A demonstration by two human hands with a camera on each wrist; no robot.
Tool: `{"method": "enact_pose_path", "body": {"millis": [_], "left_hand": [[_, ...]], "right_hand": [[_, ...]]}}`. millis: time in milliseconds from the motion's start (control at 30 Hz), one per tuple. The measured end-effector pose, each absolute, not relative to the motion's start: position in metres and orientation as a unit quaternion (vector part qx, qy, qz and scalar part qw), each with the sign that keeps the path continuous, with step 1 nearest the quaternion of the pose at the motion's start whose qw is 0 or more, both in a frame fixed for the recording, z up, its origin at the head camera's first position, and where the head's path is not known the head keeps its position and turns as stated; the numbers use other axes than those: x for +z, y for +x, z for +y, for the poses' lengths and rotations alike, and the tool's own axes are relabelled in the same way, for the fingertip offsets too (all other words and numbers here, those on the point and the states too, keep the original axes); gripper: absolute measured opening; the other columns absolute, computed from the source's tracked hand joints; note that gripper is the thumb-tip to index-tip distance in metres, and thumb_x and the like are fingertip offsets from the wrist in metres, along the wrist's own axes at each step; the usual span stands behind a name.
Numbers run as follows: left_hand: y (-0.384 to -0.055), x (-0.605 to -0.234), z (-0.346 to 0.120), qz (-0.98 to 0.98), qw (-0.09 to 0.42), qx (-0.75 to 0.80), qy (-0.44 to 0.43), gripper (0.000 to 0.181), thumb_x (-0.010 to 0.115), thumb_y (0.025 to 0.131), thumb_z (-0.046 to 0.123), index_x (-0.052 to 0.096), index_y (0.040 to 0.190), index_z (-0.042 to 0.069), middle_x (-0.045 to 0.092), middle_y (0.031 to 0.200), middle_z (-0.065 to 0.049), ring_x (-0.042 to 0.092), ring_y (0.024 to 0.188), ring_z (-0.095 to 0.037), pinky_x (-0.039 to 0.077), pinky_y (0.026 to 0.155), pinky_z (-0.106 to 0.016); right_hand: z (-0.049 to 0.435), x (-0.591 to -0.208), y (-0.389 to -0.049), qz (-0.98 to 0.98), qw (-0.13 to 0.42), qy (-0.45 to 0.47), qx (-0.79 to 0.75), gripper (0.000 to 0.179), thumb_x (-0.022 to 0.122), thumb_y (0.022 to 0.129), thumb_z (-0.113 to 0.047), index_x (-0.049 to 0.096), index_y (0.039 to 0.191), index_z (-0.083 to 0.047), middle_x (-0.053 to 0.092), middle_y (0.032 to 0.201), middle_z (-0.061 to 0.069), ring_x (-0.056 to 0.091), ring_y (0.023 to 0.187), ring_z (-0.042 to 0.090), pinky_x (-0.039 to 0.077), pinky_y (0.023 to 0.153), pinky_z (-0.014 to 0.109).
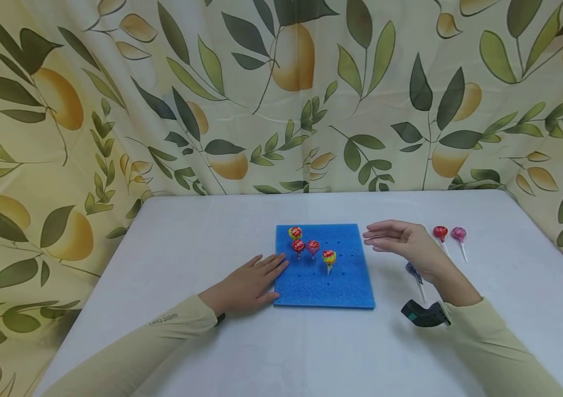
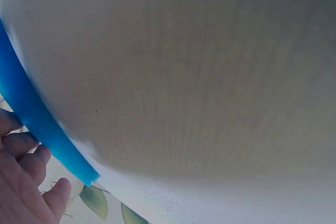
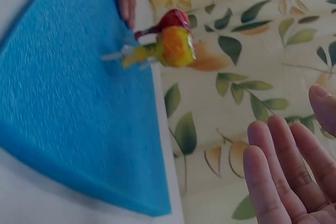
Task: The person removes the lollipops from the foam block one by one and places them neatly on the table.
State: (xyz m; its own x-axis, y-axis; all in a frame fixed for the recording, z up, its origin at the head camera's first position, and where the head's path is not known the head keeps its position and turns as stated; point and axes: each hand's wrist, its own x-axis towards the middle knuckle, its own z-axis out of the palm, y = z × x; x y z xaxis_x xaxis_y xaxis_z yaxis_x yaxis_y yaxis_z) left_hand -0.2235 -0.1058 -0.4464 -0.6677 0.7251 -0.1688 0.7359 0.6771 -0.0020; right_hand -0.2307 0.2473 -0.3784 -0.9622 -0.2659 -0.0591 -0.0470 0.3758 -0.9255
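Note:
A blue foam board (image 1: 350,286) lies on the table with several lollipops standing upright in it. At its back left is a red-and-yellow lollipop (image 1: 295,232); in front of that stand a red one (image 1: 298,246) and a pinkish one (image 1: 313,247). Nearer the middle is a yellow-and-red lollipop (image 1: 329,258). My left hand (image 1: 248,284) rests at the board's left edge, fingers straight and spread. Held above the table just right of the board, my right hand (image 1: 410,245) has its fingers extended and nothing in them, as the right wrist view shows too.
Right of the board lie a red lollipop (image 1: 440,232), a pink lollipop (image 1: 459,234) and, partly behind my right hand, a dark blue lollipop (image 1: 414,270). The white table (image 1: 212,231) backs onto a leaf-patterned curtain (image 1: 172,138).

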Motion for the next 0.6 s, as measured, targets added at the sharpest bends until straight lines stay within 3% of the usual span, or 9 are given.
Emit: {"method": "enact_pose_path", "body": {"millis": [167,467,600], "left_hand": [[-0.223,-0.446,-0.106,0.912,0.078,-0.036,0.401,0.069,0.035,0.097,0.052,0.016,0.152,0.015,0.014,0.159,-0.001,0.015,0.147,-0.019,0.017,0.119,-0.041],[-0.223,-0.446,-0.106,0.913,0.084,-0.034,0.397,0.069,0.035,0.097,0.052,0.015,0.152,0.016,0.013,0.160,-0.001,0.014,0.147,-0.018,0.016,0.120,-0.041],[-0.223,-0.447,-0.106,0.912,0.081,-0.032,0.400,0.069,0.035,0.097,0.052,0.016,0.152,0.015,0.014,0.159,-0.002,0.015,0.147,-0.019,0.017,0.120,-0.042]], "right_hand": [[0.231,-0.387,-0.234,0.826,0.114,-0.114,-0.540,0.047,0.063,0.090,-0.024,0.052,0.127,0.003,0.064,0.120,0.019,0.064,0.098,-0.004,0.051,0.090,0.019],[0.214,-0.407,-0.237,0.815,0.137,-0.136,-0.546,0.046,0.062,0.091,-0.022,0.052,0.127,0.006,0.061,0.123,0.024,0.065,0.106,0.009,0.050,0.092,0.022],[0.208,-0.415,-0.238,0.808,0.151,-0.130,-0.554,0.048,0.063,0.090,-0.022,0.051,0.127,0.007,0.060,0.124,0.025,0.065,0.102,0.005,0.051,0.091,0.021]]}}
